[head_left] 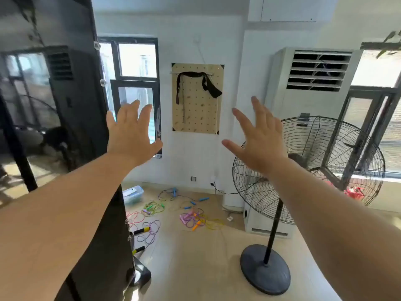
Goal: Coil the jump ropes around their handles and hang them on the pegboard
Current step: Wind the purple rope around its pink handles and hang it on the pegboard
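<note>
Lying on the floor, jump ropes well below both raised, empty hands.

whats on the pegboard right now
A black strap hangs draped over a metal rod near the top of the pegboard. The jump ropes lie on the floor, none hung yet. The strap hides the holes behind it.

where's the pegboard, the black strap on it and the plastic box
pegboard (199, 118): head view, bare lower middle of the board
black strap (211, 86): head view, hanging right end
plastic box (135, 197): head view, its side wall
</note>
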Tool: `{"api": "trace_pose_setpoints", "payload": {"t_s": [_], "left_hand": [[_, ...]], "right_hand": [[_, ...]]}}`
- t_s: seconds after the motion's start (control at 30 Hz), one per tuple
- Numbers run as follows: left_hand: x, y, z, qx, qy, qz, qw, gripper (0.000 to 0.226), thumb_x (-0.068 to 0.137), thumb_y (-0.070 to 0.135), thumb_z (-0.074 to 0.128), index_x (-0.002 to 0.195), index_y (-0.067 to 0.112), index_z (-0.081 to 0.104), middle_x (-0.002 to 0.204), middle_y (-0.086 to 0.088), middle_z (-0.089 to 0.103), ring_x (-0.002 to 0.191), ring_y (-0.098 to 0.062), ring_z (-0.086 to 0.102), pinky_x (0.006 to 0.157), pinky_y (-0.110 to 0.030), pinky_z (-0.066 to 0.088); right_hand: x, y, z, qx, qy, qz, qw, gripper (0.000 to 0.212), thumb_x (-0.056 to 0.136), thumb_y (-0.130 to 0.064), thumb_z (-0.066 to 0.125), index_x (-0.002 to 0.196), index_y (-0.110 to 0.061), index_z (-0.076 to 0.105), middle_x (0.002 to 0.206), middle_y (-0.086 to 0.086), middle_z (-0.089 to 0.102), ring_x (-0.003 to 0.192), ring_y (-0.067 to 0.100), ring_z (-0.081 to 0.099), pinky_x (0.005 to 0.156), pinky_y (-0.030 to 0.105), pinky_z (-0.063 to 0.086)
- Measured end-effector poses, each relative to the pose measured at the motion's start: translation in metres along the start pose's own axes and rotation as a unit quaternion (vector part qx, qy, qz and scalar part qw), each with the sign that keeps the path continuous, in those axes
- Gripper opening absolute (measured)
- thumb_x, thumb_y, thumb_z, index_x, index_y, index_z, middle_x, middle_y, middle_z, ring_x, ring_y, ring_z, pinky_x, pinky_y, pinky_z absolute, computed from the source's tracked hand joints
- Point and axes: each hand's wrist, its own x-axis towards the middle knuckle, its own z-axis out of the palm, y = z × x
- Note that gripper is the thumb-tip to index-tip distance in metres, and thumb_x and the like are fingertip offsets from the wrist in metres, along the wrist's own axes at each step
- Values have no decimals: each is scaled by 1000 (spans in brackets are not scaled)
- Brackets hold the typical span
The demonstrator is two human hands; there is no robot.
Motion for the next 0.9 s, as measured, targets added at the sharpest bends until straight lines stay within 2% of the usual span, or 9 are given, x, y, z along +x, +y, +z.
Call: {"api": "trace_pose_setpoints", "payload": {"t_s": [0.17,0.33,0.53,0.67,0.9], "left_hand": [[20,-10,35,46,-13,3,999,90,87,59,60,157,23,17,164,-11,19,151,-33,18,119,-64,13],[62,-39,87,52,4,-4,999,89,86,59,63,155,23,22,163,-11,23,150,-33,22,118,-65,16],[132,-85,193,35,-21,-2,999,90,86,62,61,157,24,20,165,-10,20,152,-34,19,120,-62,14],[187,-110,264,-5,-49,8,999,91,85,61,62,157,24,22,165,-9,20,153,-34,17,121,-61,13],[252,-126,393,-21,-105,30,994,90,81,63,60,154,21,27,161,-11,28,146,-35,28,116,-58,27]], "right_hand": [[34,-3,52,-18,-27,-12,999,82,90,-81,23,158,-38,7,167,9,-13,154,34,-3,121,57,8],[86,-18,112,-18,-22,-16,999,82,91,-81,24,158,-36,10,168,10,-10,154,35,-3,121,58,9],[165,-45,210,-23,-43,2,999,78,92,-77,27,157,-38,10,168,9,-11,154,34,-3,121,57,8],[225,-62,273,-20,-55,19,998,76,91,-75,30,156,-38,18,168,9,-6,154,35,2,120,58,11],[292,-68,390,-3,-126,43,991,70,92,-70,39,151,-37,25,166,12,4,150,37,14,116,55,20]]}}
